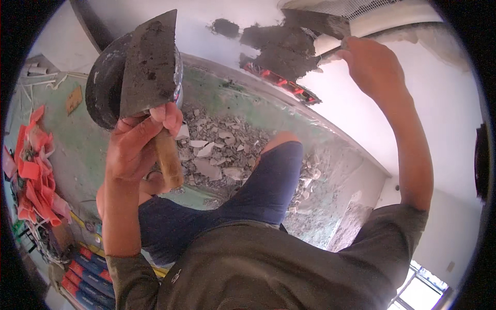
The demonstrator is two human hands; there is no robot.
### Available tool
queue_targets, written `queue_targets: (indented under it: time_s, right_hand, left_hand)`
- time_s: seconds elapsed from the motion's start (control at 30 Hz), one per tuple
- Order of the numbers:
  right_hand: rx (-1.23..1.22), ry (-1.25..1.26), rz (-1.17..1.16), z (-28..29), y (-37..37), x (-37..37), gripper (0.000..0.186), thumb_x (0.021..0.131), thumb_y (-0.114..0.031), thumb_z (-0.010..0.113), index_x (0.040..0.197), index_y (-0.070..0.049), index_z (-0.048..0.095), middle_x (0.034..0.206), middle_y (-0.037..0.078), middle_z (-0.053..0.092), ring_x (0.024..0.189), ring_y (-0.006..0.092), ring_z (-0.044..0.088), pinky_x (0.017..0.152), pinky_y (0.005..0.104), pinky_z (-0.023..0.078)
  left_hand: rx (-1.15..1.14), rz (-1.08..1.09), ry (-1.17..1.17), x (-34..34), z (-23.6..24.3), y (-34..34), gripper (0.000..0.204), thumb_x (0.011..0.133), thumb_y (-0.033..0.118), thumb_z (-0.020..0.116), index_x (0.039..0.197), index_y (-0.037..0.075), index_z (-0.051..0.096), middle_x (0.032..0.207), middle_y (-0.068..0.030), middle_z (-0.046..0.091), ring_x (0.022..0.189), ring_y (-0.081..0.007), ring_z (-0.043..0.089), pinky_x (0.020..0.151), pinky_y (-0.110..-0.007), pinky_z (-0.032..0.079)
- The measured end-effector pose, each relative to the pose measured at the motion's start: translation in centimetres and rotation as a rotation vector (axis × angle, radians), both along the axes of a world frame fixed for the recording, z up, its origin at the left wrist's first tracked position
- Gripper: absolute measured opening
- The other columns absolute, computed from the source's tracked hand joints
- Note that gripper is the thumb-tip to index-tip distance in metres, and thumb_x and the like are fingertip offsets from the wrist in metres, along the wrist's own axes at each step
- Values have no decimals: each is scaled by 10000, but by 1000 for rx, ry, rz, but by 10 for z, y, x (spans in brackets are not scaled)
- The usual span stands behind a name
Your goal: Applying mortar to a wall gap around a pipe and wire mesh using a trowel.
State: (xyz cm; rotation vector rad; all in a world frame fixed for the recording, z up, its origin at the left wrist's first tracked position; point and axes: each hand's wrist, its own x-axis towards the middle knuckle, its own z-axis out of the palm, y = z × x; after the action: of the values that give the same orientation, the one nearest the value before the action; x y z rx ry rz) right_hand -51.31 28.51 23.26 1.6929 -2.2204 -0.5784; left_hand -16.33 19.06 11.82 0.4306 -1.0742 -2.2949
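My left hand (129, 147) is closed round a plastering trowel (150, 62) with a wooden handle. Its broad blade points up and is coated in dark grey mortar. Behind the blade stands a black bucket (101, 85), partly hidden by it. At upper right my right hand (374, 67) grips a scraper (318, 23), whose dark blade lies over the white wall; its handle is mostly hidden by my fingers. Below that blade is a patch of wet-looking dark mortar (289, 54) on the wall. A red slotted strip (281, 82) borders the patch's lower edge.
Broken rubble (212, 147) lies on the green floor between my legs and the wall. Crumpled red plastic sheeting (36, 175) is at the far left, with blue and red packages (90, 274) below it. White mesh (361, 6) shows at the top. A window (421, 289) is at lower right.
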Motion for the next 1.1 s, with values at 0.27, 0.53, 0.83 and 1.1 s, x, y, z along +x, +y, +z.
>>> queue_targets:
  time_s: [0.27,0.53,0.83,1.1]
  right_hand:
    - [221,-115,-79,-60,43,-19,245,897,-304,532,955,-75,597,873,138,627,819,329,620,715,449,493]
    - [79,-182,-30,-54,33,-34,240,898,-265,529,929,-39,603,861,147,634,828,322,628,721,439,499]
    - [53,-144,-86,-43,24,-45,290,905,-324,506,970,-55,594,942,143,633,893,333,603,780,436,480]
    - [104,-26,-184,4,-7,-35,266,880,-310,553,955,-69,638,880,172,646,861,357,611,755,462,476]
  left_hand:
    - [34,-39,43,-2,-9,-3,75,896,121,566,944,64,578,864,-48,547,824,-177,480,743,-298,380]
    - [44,-29,-50,-6,-3,0,87,848,101,616,888,75,543,841,-43,499,824,-187,471,749,-303,391]
    - [30,-41,-18,-7,-8,-1,61,883,117,596,921,70,606,878,-63,566,835,-191,501,763,-319,392]
    - [63,-28,-41,-9,-6,4,38,871,72,588,886,83,556,857,-57,522,829,-197,491,734,-301,414]
